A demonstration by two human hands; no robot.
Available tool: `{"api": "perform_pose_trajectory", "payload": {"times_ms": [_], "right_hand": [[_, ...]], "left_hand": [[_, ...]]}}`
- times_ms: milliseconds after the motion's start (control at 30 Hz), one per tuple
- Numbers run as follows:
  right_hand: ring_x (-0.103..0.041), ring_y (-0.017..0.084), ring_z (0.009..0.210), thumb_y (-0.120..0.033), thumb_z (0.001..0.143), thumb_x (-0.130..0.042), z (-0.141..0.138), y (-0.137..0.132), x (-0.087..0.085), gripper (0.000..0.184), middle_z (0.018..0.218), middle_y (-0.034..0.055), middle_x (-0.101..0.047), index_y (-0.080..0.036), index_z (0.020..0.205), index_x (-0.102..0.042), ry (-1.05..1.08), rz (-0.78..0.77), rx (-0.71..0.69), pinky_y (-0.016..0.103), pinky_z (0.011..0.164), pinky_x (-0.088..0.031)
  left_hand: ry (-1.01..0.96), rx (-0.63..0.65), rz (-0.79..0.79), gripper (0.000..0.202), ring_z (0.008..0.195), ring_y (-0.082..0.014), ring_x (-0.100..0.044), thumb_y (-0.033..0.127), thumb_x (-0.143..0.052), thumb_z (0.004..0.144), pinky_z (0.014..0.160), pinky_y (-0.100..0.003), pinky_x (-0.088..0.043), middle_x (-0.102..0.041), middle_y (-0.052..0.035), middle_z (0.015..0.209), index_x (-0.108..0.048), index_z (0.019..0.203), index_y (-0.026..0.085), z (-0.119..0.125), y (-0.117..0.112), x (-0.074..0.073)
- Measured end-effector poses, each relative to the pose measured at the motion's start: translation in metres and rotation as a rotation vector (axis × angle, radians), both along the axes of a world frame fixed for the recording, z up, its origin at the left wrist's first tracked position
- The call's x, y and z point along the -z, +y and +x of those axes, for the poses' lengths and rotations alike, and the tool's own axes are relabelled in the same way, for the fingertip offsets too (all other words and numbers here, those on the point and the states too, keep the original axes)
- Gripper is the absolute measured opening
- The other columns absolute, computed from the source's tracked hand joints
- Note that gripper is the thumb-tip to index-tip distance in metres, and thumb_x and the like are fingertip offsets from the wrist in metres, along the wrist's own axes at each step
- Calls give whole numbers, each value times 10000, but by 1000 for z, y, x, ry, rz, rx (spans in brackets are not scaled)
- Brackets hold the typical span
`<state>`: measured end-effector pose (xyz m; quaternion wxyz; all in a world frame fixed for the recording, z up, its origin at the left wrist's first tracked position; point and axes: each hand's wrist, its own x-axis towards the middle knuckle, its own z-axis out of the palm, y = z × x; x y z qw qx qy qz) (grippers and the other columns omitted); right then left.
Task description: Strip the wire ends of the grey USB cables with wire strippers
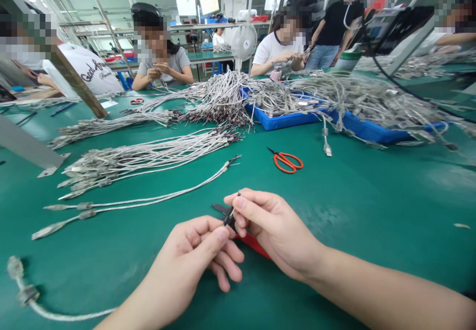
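Head view: near six o'clock on the green bench (pixel 372 196), the left hand (pixel 199 248) pinches the lower part of a dark cable end (pixel 229 216) between thumb and forefinger, its other fingers loosely spread. The right hand (pixel 269 223) has its fingers clamped on the upper part. Just beneath both hands lies a red-handled tool (pixel 256 246), partly hidden. From the hands, two pale cables (pixel 159 200) lie between nine and ten o'clock, a cable bundle (pixel 148 157) at ten, orange-handled scissors (pixel 288 162) at two, and blue trays (pixel 284 121) heaped with cables toward one. Between eight and nine, a pale plug (pixel 15 266) trails a cord (pixel 70 316) that disappears behind the left forearm.
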<state>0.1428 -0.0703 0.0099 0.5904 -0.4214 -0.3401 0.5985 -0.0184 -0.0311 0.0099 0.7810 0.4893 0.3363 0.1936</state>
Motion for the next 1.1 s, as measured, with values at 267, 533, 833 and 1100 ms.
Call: {"api": "perform_pose_trajectory", "payload": {"times_ms": [267, 533, 833, 1100], "right_hand": [[-473, 120, 578, -389, 821, -685, 1, 1, -2, 228, 575, -26, -507, -171, 788, -744, -41, 10, 17, 286, 612, -382], [-463, 108, 556, -362, 803, -702, 1, 1, 0, 192, 579, -33, -521, -174, 778, -734, -59, 11, 49, 287, 605, -378], [-446, 106, 544, -370, 794, -700, 2, 2, -2, 214, 553, -33, -521, -165, 841, -737, -34, -21, 59, 278, 574, -349], [-511, 112, 554, -367, 854, -637, -4, 2, 2, 237, 585, -13, -563, -160, 746, -675, 4, -19, -97, 265, 545, -340]], "left_hand": [[-26, -2, -36, 280, 537, -151, -671, 401, -608, 873, 449, -206, -511, -717, -90, 719, -653, 866, 125, 0, -1, 3], [-18, 6, -28, 278, 535, -145, -666, 398, -600, 879, 453, -203, -509, -712, -89, 723, -651, 874, 125, 0, -1, 4], [37, -7, 54, 245, 511, -138, -636, 378, -590, 886, 411, -193, -464, -675, -38, 673, -627, 995, 162, 1, -2, 1], [-26, -90, 206, 175, 697, -127, -583, 329, -594, 889, 600, -222, -474, -665, -48, 819, -634, 875, 159, 6, 0, 1]]}}
